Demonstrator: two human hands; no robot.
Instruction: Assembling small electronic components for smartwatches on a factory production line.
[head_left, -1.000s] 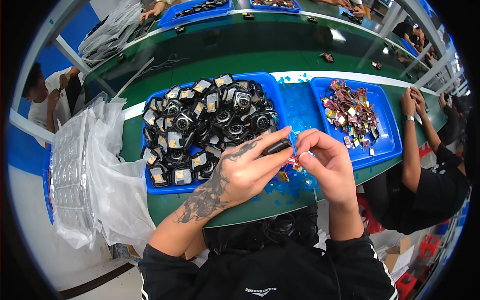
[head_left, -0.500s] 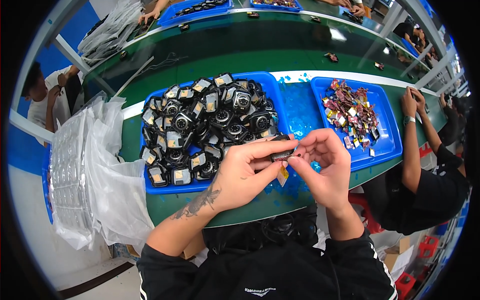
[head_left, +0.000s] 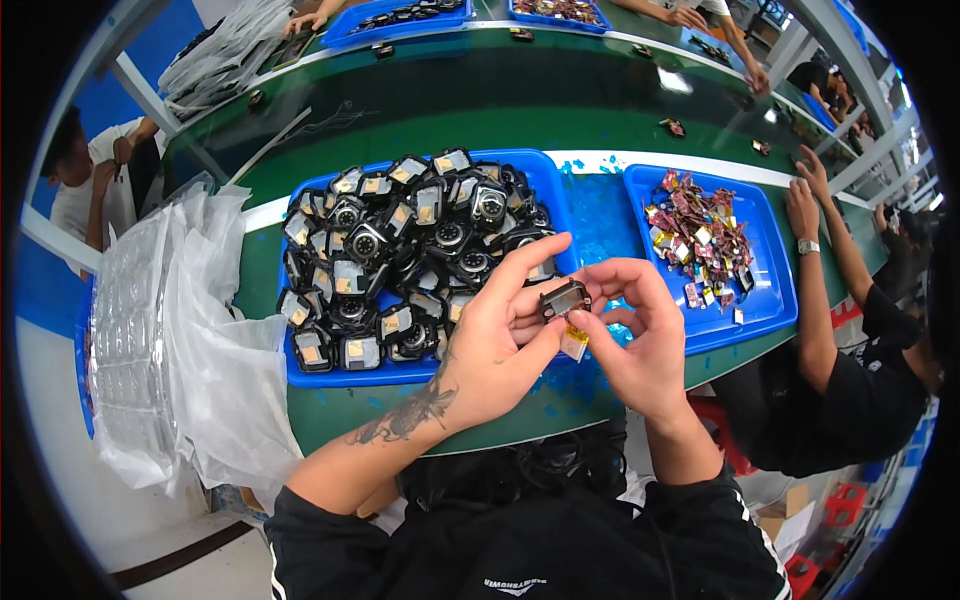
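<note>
Between my hands is a small black smartwatch case (head_left: 566, 299), its edge tilted up above the trays. My left hand (head_left: 488, 350) grips it between thumb and fingers, with the index finger raised off it. The right hand (head_left: 645, 345) closes around the case's other end, thumb and fingers pinched at its lower edge. Below the thumbs dangles a small yellow-and-white part (head_left: 574, 344); whether it is still joined to the case is hidden. On the left, many smartwatch cases (head_left: 447, 233) are heaped in a blue tray (head_left: 365, 379).
A second blue tray (head_left: 772, 305) holds reddish flex scraps with yellow and white bits (head_left: 705, 235). Blue film scraps (head_left: 600, 235) lie between the trays. Plastic-wrapped clear trays (head_left: 140, 340) stand at left. Beyond runs a green belt (head_left: 440, 110); a co-worker's arms (head_left: 815, 240) reach in at right.
My left index finger has lifted and the case has turned to show more of its face. The co-worker's hand at right has stretched out toward the belt; another arm reaches in at the top right.
</note>
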